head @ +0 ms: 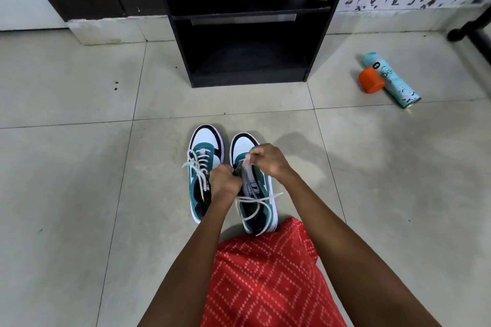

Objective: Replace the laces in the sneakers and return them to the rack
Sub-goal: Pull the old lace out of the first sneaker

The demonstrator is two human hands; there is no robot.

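On the tiled floor just short of the rack (183,42), I see the 2 sneakers set side by side, toes toward the shelves, likely so they can slide straight in. Both hands work the right sneaker (243,147): the left hand (223,180) is curled tight on its tongue edge to steady it, and the right hand (265,159) pinches what I take for the lace (259,200) above the eyelets. The left sneaker (206,145) sits just beside, its ends loose. Lacing looks unfinished
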